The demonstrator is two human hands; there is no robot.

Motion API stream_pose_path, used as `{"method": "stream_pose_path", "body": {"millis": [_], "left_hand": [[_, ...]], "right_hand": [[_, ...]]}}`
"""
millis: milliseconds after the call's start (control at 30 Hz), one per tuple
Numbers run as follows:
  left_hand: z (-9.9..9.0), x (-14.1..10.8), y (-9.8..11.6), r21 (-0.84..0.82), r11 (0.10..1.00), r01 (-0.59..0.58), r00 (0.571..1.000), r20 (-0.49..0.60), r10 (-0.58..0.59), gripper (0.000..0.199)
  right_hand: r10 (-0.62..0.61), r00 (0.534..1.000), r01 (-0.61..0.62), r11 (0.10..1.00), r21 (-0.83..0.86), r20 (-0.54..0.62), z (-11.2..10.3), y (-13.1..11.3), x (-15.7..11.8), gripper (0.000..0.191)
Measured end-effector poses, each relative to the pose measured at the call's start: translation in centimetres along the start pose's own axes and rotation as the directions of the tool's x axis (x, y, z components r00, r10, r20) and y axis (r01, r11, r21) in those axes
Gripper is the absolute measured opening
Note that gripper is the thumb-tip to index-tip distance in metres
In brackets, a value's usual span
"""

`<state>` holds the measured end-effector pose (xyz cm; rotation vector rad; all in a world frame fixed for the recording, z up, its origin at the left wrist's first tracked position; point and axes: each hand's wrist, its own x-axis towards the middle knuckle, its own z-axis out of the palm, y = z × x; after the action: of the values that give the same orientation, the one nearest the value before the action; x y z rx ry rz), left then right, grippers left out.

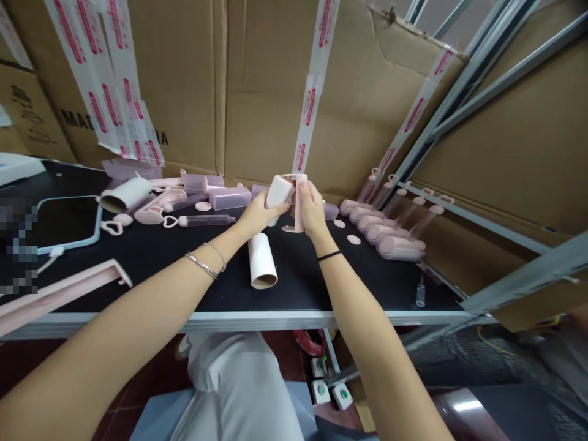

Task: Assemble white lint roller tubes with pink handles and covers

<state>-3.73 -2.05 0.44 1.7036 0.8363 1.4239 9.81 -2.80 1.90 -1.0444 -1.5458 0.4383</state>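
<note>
My left hand (260, 213) is closed around a white cylinder (278, 192), which looks like a lint-roller roll, tilted above the black tabletop. Close beside it, my right hand (313, 208) grips a pale pink plastic frame (301, 205) with bent ends, held upright. The frame's open side faces the white cylinder; whether the two touch is hard to see. Below my hands lies a white roll (263, 260) with its hollow cardboard end towards me. Small pink oval caps (353, 239) lie right of my right hand.
Pink-cased rollers with heart-ended handles (395, 236) line up at the right. Clear lilac covers (229, 198), handles and another white roll (126, 194) are scattered left. A phone (68, 223) and long pink part (64, 294) lie farther left. Cardboard (261, 92) stands behind; metal framing (459, 92) bounds the right.
</note>
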Motion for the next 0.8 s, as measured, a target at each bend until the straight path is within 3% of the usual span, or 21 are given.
{"method": "stream_pose_path", "body": {"millis": [100, 200, 567, 800], "left_hand": [[0.0, 0.0, -0.1, 0.024, 0.999, -0.024, 0.999, 0.025, 0.024, 0.049], [-0.1, 0.1, 0.0, 0.012, 0.999, -0.033, 0.999, -0.019, 0.033, 0.045], [-0.6, 0.1, 0.6, -0.024, 0.999, 0.021, 0.990, -0.138, -0.025, 0.049], [-0.9, 1.1, -0.1, -0.055, 0.998, -0.029, 0.972, -0.233, 0.016, 0.057]], "right_hand": [[0.052, 0.998, -0.053, 0.997, 0.052, 0.027, 0.3, 0.4, -0.3, 0.062], [0.095, 0.993, -0.106, 0.980, 0.167, 0.073, 0.8, 0.5, -0.4, 0.058], [0.077, 0.988, -0.122, 0.917, 0.379, 0.131, 2.0, -0.3, -0.8, 0.051], [0.055, 0.988, -0.111, 0.905, 0.412, 0.146, 2.9, -0.4, -1.3, 0.056]]}}
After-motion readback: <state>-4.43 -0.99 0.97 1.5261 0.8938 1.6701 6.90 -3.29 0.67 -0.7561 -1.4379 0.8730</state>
